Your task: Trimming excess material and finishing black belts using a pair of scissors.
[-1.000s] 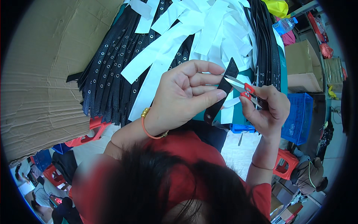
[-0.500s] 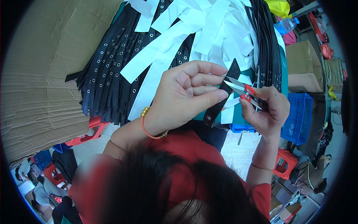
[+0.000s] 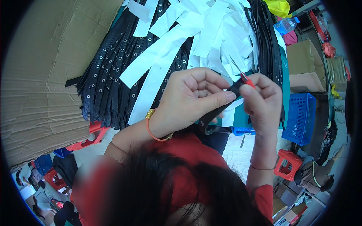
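Observation:
Pinched between the thumb and fingers of my left hand [image 3: 190,98] is a black belt [image 3: 215,113], slanting up to the right with its lower part curling below the thumb. My right hand [image 3: 263,101] is closed around a pair of thread snips [image 3: 247,80] with red parts. Their thin blades point up and left, away from the belt. Thumb and fingers of that hand are close to the belt's upper end; whether they touch it is hard to tell. Beyond both hands lie white paper strips [image 3: 177,32] in a loose heap over other black belts with metal eyelets [image 3: 109,75].
At the left stands a big cardboard sheet [image 3: 45,75]. More black straps [image 3: 266,41] lie along the table's right side, near a plastic bottle [image 3: 287,25]. A cardboard box [image 3: 305,66], a blue basket [image 3: 299,116] and a red stool [image 3: 288,164] are farther right. Other people sit in the background.
The snips have swung away from the belt, blades now pointing up. My right hand has moved slightly left, toward the belt's end. The belt has tilted flatter in my left hand.

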The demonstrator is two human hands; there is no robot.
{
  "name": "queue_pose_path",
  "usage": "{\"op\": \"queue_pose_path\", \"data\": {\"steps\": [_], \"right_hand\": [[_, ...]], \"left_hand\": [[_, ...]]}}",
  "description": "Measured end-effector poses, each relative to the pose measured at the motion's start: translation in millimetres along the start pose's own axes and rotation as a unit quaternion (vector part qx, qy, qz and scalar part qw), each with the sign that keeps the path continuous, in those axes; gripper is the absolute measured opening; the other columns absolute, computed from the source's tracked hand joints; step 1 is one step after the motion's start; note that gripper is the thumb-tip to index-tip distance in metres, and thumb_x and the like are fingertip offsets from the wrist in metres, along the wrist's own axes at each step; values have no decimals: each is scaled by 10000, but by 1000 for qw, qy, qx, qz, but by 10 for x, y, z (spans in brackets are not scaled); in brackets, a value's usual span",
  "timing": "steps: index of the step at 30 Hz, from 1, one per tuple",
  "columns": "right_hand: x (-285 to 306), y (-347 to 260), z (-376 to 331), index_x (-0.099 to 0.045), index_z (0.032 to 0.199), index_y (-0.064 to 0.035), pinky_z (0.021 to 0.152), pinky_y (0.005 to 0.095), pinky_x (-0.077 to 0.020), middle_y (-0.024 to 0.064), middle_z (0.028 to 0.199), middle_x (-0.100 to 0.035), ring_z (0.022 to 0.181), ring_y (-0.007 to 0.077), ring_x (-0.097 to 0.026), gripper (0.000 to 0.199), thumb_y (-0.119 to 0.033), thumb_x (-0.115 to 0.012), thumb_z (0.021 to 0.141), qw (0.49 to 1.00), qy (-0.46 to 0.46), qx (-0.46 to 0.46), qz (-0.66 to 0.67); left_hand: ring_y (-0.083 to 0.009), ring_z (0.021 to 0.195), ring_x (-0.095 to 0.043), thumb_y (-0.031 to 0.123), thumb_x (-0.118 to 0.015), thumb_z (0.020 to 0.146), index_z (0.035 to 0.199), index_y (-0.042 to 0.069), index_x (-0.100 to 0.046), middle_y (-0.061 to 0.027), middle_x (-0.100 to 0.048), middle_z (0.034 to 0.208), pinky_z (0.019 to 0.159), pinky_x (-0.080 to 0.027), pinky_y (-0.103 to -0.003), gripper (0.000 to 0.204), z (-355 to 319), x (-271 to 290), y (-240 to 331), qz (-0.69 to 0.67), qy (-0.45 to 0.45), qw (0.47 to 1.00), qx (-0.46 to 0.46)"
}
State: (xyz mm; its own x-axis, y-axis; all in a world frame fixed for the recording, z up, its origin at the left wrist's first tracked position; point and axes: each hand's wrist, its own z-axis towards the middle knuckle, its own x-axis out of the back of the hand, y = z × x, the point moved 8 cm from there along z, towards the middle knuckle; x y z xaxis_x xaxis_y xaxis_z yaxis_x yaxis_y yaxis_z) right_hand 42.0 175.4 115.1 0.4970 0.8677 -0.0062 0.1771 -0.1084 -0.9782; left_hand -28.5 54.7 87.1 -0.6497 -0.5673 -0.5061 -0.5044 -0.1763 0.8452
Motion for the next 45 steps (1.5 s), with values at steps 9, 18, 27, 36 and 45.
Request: {"op": "queue_pose_path", "data": {"steps": [9, 18, 27, 36, 45], "right_hand": [[-69, 9, 2, -578, 766, 1, 394, 160, -229, -57, 553, -477, 429, -13, -341, 72, -67, -600, 779, 997, 7, -28, 75], [-22, -110, 12, -539, 836, 6, 447, 136, -281, -30, 640, -530, 517, -15, -415, 134, -47, -643, 769, 998, 17, 57, -20], [-6, -399, -404, -544, 751, 14, 453, 171, -338, 21, 612, -504, 490, 59, -446, 260, -104, -751, 646, 837, 21, 370, -402], [-55, -482, -437, -542, 669, -23, 393, 202, -319, 33, 530, -482, 404, 103, -430, 226, -95, -746, 605, 830, -21, 392, -395], [-17, -501, -370, -532, 646, -28, 366, 193, -275, 24, 516, -488, 372, 77, -389, 226, -85, -746, 601, 848, -91, 366, -373]], "left_hand": [[-142, 513, -584, 48, -480, 881, 952, -28, -478, -130, -610, 767, 441, -478, -215, 104, 58, 22, 7, -155, 22, 987, -18], [-132, 607, -609, -21, -582, 809, 968, -51, -511, -99, -614, 780, 501, -499, -226, 177, -13, 94, -82, -51, 9, 998, -24], [-127, 626, -621, -30, -604, 790, 1009, -57, -506, -120, -639, 812, 502, -504, -210, 242, -143, 86, 20, -25, 40, 998, -42], [-47, 638, -565, -12, -628, 759, 1039, -37, -496, -88, -639, 841, 554, -438, -147, 310, -214, 160, 124, 7, 54, 996, -63], [2, 519, -457, -26, -621, 731, 1004, -61, -511, -70, -639, 762, 434, -291, -121, 297, -151, 130, 138, 27, 5, 999, 41]]}}
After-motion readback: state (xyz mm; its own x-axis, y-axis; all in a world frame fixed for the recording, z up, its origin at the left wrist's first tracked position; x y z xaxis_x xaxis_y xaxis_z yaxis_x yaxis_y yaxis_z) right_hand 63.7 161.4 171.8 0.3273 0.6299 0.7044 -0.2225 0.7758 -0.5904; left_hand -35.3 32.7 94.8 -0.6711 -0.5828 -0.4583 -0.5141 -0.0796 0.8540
